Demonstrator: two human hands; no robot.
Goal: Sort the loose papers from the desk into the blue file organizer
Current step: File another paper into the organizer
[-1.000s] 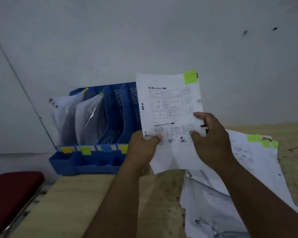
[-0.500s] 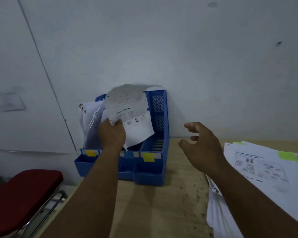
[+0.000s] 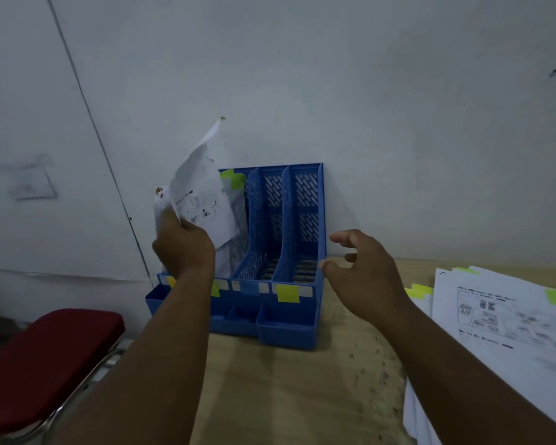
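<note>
A blue file organizer [image 3: 302, 207] stands against the wall at the back of the desk, with coloured tabs along its front. My left hand [image 3: 183, 244] grips a printed sheet of paper [image 3: 203, 194], tilted, above the organizer's left slots, where other papers stand. The two right slots look empty. Beside the organizer's right wall my right hand [image 3: 366, 271] hovers above the desk with loosely spread fingers, holding nothing. A pile of loose papers [image 3: 507, 332] with green and yellow tabs lies at the right edge.
The wooden desk [image 3: 280, 387] ends at the left, where a red padded chair seat [image 3: 42, 361] with a metal frame stands. A white wall rises right behind the organizer.
My right hand let go of the sheet and drew back. My left hand carried the sheet leftwards to the organizer's left slots and turned it edge-up. The view shifted towards the organizer.
</note>
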